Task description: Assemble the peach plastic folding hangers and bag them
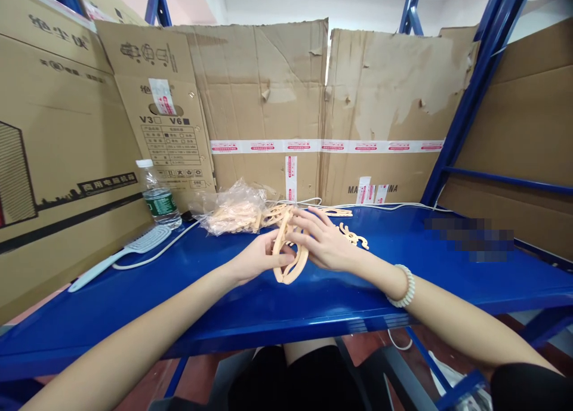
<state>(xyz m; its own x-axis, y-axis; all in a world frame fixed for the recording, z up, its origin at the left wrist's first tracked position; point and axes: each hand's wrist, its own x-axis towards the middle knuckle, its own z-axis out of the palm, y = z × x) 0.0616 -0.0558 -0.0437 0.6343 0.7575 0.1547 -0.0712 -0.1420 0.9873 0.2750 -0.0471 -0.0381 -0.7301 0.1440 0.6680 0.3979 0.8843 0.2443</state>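
Note:
My left hand [257,259] is closed on a beige piece with two curved, slotted arms meeting in a point at the bottom, which looks like a folding hanger [292,271]. The thumb lies across its front. My right hand [324,241] grips the upper right part of the same hanger, its fingers bent over the top and hiding much of it. Just right of that hand, small beige hook-shaped pieces [353,237] lie on the blue table [250,306]. More beige slotted arms [336,212] lie behind the hands.
A clear plastic bag [237,205] of beige pieces lies at the back. To the left are a water bottle [159,199] and a pale blue hairbrush [129,248]. A white cable [394,206] runs along the back. Cardboard panels [268,101] and blue posts [465,101] enclose the table.

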